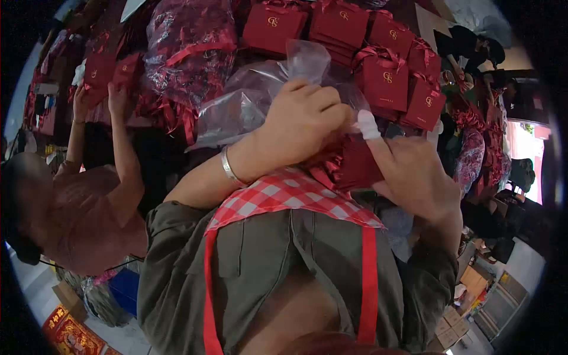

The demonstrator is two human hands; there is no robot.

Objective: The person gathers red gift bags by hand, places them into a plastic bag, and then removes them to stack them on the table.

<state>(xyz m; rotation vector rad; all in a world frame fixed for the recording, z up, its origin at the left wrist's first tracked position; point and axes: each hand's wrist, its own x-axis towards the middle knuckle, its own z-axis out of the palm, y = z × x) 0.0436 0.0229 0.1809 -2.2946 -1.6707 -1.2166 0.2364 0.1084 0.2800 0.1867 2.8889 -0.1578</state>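
Note:
My left hand point(305, 121) is closed in a fist at the centre, gripping the gathered clear plastic bag point(236, 103), which spreads out to the left and sticks up above the knuckles. Just to its right, my right hand point(408, 165) has white wrapping on a fingertip and holds a dark red paper bag point(360, 163) between thumb and fingers, close to my chest. Red ribbon shows beside that paper bag, below my left hand. The fingertips of the two hands nearly meet.
Stacks of red paper bags point(381, 74) with gold lettering lie ahead and to the right. A plastic-wrapped bundle of red items point(189, 53) sits ahead left. At the left, a co-worker point(89, 207) holds up red bags point(99, 74).

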